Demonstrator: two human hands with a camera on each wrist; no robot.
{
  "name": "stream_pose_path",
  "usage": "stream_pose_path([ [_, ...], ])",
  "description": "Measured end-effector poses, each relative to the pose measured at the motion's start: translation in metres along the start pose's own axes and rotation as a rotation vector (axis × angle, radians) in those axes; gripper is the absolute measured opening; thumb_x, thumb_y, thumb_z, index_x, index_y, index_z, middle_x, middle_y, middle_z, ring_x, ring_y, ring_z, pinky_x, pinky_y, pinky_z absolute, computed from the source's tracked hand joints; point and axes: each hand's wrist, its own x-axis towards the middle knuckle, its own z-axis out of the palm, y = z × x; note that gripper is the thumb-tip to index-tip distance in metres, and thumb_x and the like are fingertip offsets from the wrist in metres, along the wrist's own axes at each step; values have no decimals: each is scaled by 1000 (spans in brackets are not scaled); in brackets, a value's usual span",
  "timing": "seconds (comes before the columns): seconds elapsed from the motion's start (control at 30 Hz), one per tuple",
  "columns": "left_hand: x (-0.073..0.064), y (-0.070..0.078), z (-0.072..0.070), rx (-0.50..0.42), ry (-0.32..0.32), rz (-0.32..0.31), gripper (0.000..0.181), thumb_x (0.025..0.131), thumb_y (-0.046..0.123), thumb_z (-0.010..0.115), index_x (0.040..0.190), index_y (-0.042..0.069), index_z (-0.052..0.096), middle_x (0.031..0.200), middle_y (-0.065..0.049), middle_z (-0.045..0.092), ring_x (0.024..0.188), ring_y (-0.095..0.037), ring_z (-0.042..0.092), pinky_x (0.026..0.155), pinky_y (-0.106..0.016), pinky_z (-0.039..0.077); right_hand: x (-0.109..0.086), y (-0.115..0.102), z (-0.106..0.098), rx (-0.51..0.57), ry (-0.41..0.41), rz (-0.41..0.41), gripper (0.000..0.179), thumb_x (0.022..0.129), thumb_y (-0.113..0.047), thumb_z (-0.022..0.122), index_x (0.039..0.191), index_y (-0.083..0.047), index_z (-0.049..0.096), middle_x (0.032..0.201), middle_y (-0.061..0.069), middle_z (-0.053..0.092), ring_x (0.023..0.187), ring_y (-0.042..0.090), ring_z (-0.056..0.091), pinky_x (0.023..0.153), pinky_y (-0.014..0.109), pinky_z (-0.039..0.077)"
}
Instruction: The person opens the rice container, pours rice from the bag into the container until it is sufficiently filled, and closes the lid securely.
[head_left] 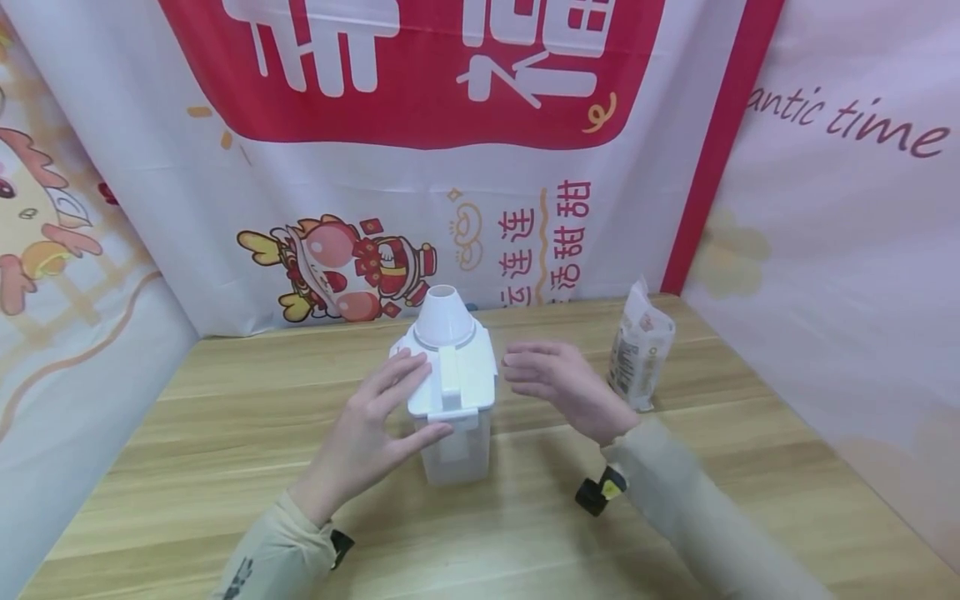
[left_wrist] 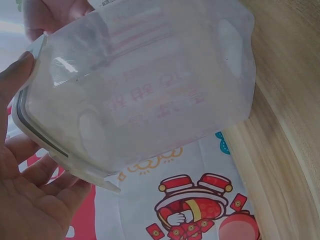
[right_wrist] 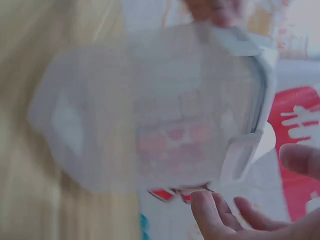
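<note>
A translucent plastic storage container [head_left: 456,465] stands upright on the table. Its white lid [head_left: 477,367] carries a cone-shaped white cap [head_left: 444,323], and latches show along the rim. At the lid's left side is my left hand [head_left: 363,429], fingers extended along the edge, thumb at the front. The left wrist view shows that thumb [left_wrist: 17,75] against the rim near a corner. My right hand [head_left: 562,383] is held to the right of the lid, apart from it. In the right wrist view, its fingers [right_wrist: 207,212] lie near a side latch [right_wrist: 240,156], holding nothing.
A white printed plastic packet [head_left: 643,354] stands on the table beyond my right wrist. The wooden table [head_left: 247,425] meets printed cloth [head_left: 420,225] hanging at the back and on both sides.
</note>
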Motion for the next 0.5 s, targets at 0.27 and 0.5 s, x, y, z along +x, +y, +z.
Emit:
stream_pose_path([
  [0.27,-1,-2,0,0,6,10,76,74,38,87,135,1,58,143,-9,50,136,-32,39,108,-55,34,10,-2,-1,284,-115,251,46,102,-13,51,141,8,39,139,28,46,127,38,47,105,45,42],
  [0.5,-1,-3,1,-8,9,15,76,73,35,88,135,2,58,143,-7,51,136,-30,39,109,-53,35,15,-7,4,297,-75,281,38,99,-10,54,132,8,48,133,25,52,120,34,54,104,42,44],
])
